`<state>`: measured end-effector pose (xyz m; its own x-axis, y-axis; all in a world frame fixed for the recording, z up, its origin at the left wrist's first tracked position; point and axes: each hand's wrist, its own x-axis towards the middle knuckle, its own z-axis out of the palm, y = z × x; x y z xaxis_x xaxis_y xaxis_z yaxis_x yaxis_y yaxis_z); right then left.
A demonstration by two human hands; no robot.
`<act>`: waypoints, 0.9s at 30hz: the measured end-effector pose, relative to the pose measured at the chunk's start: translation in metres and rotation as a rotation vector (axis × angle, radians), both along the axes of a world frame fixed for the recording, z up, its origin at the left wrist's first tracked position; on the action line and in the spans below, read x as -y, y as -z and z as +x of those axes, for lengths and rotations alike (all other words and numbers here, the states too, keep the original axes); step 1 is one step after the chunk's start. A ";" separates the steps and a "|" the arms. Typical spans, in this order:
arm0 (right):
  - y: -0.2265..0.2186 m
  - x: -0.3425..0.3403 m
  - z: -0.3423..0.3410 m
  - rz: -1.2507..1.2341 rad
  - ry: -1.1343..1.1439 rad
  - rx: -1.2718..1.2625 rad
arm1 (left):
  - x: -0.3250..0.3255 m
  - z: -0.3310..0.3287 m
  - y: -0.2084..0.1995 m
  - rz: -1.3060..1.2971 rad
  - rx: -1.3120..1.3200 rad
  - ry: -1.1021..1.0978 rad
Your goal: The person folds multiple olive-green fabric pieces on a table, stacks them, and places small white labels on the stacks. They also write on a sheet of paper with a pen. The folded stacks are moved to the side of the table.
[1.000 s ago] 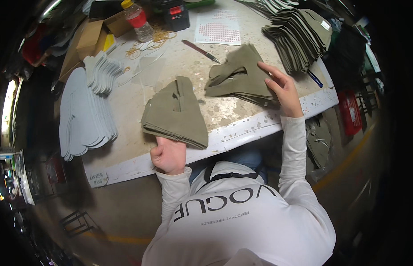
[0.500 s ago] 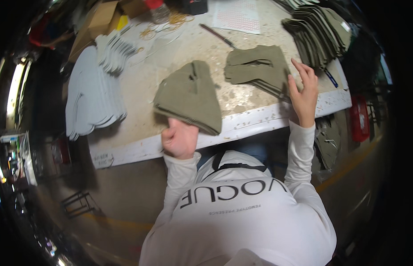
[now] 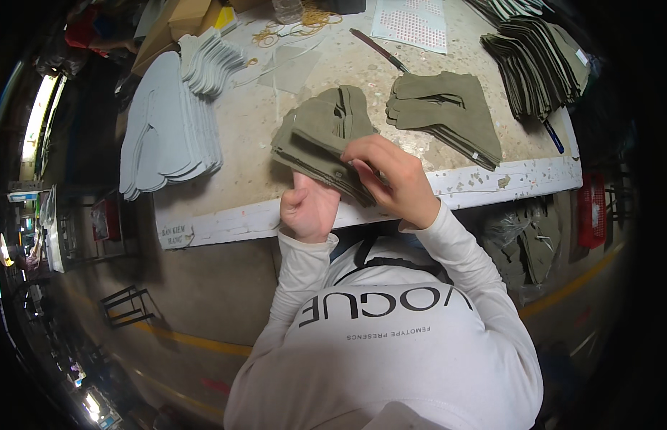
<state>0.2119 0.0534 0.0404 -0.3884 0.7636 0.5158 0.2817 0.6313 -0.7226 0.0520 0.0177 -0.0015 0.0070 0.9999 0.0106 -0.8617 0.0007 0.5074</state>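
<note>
A stack of olive-green cut material pieces [image 3: 315, 118] lies over the near edge of the worktable, slots cut into its far side. My left hand [image 3: 312, 208] is palm up beneath its near edge, the fingers hidden under the layers and the thumb outside. With bent fingers, my right hand [image 3: 394, 175] pinches the near right edge of the top piece, which is folded up off the layers below. To the right, a second stack of the same olive pieces [image 3: 448, 115] rests on the table, a small pale tag at its near corner.
Light grey cut pieces [image 3: 161, 136] are stacked at the left. More olive pieces [image 3: 537, 68] fan out at the far right, beside a blue pen-like tool [image 3: 553, 136]. A dark slim tool [image 3: 378, 50], a printed sheet [image 3: 410, 25] and yellow cord [image 3: 297, 27] lie at the back.
My right hand has moved left from the second stack to the stack over my left hand and lifted its top piece's edge. My left hand stays beneath that stack.
</note>
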 end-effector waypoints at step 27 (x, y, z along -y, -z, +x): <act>0.003 -0.001 0.005 0.057 -0.105 0.096 | 0.000 0.001 0.000 -0.005 -0.023 -0.039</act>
